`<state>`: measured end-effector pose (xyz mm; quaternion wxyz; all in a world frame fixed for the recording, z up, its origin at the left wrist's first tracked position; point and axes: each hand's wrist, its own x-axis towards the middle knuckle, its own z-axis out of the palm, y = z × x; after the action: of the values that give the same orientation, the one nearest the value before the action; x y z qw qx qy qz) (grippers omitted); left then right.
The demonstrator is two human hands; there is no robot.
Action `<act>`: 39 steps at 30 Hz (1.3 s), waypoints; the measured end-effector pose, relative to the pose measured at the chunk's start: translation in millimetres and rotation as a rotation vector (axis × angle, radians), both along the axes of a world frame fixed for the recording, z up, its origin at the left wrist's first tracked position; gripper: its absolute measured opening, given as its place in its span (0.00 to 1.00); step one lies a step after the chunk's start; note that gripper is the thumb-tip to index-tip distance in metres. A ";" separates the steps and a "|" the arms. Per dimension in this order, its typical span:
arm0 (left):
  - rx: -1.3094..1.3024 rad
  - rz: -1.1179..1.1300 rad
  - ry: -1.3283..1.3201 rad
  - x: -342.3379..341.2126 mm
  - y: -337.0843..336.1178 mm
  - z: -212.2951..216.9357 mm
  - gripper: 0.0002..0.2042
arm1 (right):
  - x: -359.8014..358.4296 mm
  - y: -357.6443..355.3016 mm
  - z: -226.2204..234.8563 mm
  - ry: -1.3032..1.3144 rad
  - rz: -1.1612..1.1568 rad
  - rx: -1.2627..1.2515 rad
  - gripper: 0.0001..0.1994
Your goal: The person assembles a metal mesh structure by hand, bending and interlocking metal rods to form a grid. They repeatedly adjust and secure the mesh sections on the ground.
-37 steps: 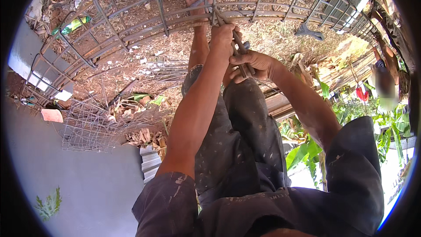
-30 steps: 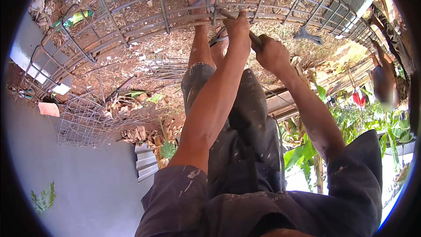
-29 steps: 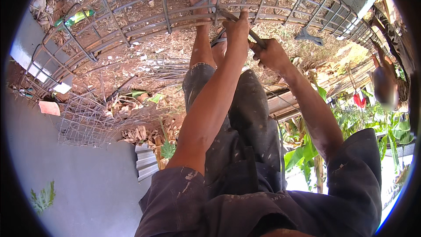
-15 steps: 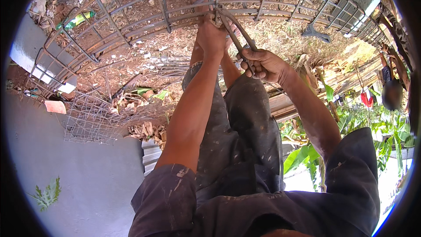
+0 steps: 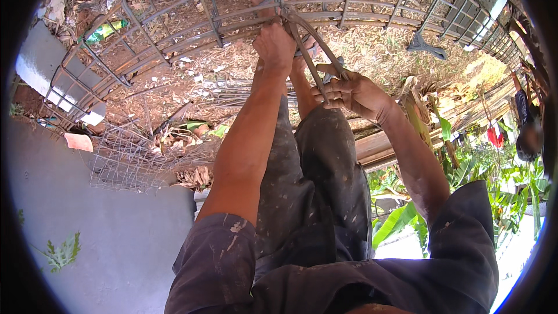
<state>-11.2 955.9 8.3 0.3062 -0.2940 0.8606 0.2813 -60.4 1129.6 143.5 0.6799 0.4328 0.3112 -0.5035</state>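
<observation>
A long steel rebar cage (image 5: 343,0) runs across the top of the view. Its jaws at one of the bars, a pair of long-handled pincers (image 5: 303,52) slants down toward me with the handles apart. My right hand (image 5: 361,96) holds the handle ends, fingers stretched across them and thumb on the far handle. Close beside the jaws, my left hand (image 5: 274,46) is closed in a fist against the cage's near bar. Whatever its fingers grip is hidden.
Grey concrete blocks (image 5: 52,61) stand under the cage's left end, with another (image 5: 485,0) at right. Wire mesh (image 5: 125,160) lies at left. My sandalled feet are beneath the cage. Another person (image 5: 528,122) is at far right. A grey cloth (image 5: 427,46) lies below the cage.
The fingers of my right hand have loosened and straightened, and the pincers' handles have spread farther apart. My left hand stays at the bar, its wrist turned slightly.
</observation>
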 end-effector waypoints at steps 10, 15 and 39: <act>-0.005 -0.335 0.008 3.1 -12.7 0.2 0.10 | 58.7 56.0 3.1 0.466 0.249 0.117 0.24; -0.017 -0.284 0.045 4.3 -14.2 6.9 0.12 | 71.2 48.0 -63.4 1.342 1.121 0.572 0.24; 0.664 0.584 0.145 71.9 8.7 185.2 0.11 | 61.8 -5.6 31.1 0.656 0.250 -0.063 0.11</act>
<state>60.7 964.6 193.5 0.2304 -0.3899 0.6237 0.6371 1.4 1124.0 174.6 0.6132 0.1855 0.5480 -0.5378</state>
